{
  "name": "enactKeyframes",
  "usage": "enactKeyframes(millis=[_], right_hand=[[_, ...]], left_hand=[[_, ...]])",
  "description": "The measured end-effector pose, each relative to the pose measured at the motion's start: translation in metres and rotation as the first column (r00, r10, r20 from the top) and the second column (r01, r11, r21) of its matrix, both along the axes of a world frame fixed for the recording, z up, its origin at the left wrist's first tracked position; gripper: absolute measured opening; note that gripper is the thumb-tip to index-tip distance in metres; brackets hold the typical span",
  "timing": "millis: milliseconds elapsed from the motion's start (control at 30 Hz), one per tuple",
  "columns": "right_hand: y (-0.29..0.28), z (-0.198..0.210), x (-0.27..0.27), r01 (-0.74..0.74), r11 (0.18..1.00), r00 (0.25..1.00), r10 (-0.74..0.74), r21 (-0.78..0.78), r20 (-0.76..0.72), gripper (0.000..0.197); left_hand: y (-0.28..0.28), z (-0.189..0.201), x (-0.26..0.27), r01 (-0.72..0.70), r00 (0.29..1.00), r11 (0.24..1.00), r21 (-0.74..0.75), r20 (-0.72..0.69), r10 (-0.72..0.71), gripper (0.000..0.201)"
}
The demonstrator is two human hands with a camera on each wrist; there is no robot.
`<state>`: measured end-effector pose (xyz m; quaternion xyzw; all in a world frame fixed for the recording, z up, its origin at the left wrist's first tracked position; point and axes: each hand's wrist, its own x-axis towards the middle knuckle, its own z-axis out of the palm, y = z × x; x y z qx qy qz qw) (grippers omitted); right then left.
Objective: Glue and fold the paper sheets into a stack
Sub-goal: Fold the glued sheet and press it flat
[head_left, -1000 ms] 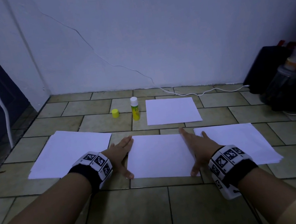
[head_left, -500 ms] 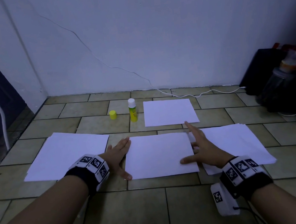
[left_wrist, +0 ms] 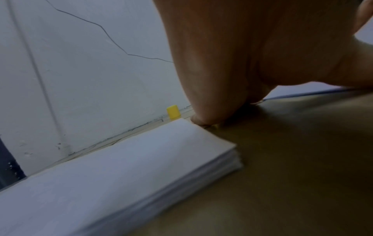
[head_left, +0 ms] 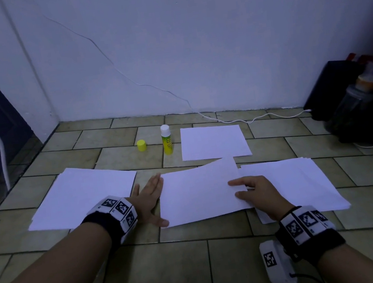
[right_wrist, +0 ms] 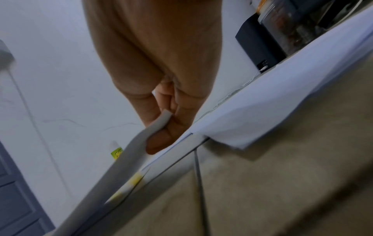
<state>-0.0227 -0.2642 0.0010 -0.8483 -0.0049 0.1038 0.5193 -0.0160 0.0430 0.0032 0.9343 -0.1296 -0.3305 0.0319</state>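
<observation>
Tiled floor [head_left: 151,276], seen from above: left hand [head_left: 148,199] lies flat w/ straight fingers on the floor, touching the left edge of the middle sheet [head_left: 199,194]; right hand [head_left: 257,192] pinches that sheet's right edge btwn thumb & fingers, lifting it off the floor. Paper stacks lie either side: left stack [head_left: 83,197] & right stack [head_left: 304,182]. Farther back, near the wall: folded stack [head_left: 214,141], upright glue stick [head_left: 166,139], yellow cap [head_left: 141,145] beside it.

We see white paper sheets [head_left: 202,196] on olive-green floor tiles [head_left: 185,267] with dark grout. At upper centre stands a yellow-green glue stick [head_left: 166,140] with a white top, beside its yellow cap [head_left: 141,145]. Our wristbands [head_left: 116,211] carry black-and-white square markers.
</observation>
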Motion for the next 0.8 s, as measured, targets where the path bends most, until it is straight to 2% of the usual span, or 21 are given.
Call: enactKeyframes(millis=[67,167,200,300,333,400,533,567,667,800], right_hand=[[-0.006,0.004,0.005,0.037,0.999,0.997,-0.036,-0.014,0.061,0.034],[-0.017,0.013,0.017,0.113,0.993,0.981,-0.107,-0.03,0.16,0.036],[-0.021,0.016,0.023,0.146,0.989,0.972,-0.14,-0.02,0.187,0.037],[-0.03,0.022,0.05,0.231,0.973,0.942,-0.228,0.018,0.246,0.039],[-0.031,0.022,0.061,0.256,0.966,0.935,-0.256,0.032,0.245,0.039],[-0.031,0.02,0.084,0.303,0.951,0.926,-0.308,0.058,0.218,0.039],[-0.023,0.018,0.122,0.306,0.952,0.936,-0.302,0.006,0.18,0.042],[-0.021,0.019,0.129,0.292,0.956,0.943,-0.283,-0.03,0.176,0.042],[-0.015,0.013,0.145,0.253,0.959,0.962,-0.236,-0.129,0.134,0.045],[-0.01,0.002,0.157,0.257,0.944,0.966,-0.249,-0.207,0.065,0.051]], left_hand=[[-0.002,-0.002,0.0,-0.004,1.0,1.0,0.026,0.013,0.004,0.124],[-0.006,-0.005,-0.001,-0.024,0.999,0.999,0.045,0.034,0.023,0.154],[-0.006,-0.007,-0.001,-0.038,0.998,0.998,0.055,0.055,0.035,0.153],[-0.012,-0.009,-0.004,-0.065,0.992,0.996,0.068,0.117,0.057,0.116],[-0.013,-0.008,-0.005,-0.067,0.991,0.995,0.068,0.121,0.058,0.113],[-0.014,-0.006,-0.004,-0.063,0.992,0.995,0.078,0.112,0.054,0.121],[-0.014,-0.002,-0.002,-0.053,0.996,0.998,0.036,0.075,0.05,0.165],[-0.013,-0.002,-0.002,-0.054,0.996,0.998,0.029,0.074,0.052,0.169],[-0.011,-0.004,-0.001,-0.067,0.995,0.998,0.008,0.08,0.066,0.169],[-0.009,-0.005,0.0,-0.052,0.996,0.999,-0.01,0.069,0.053,0.168]])
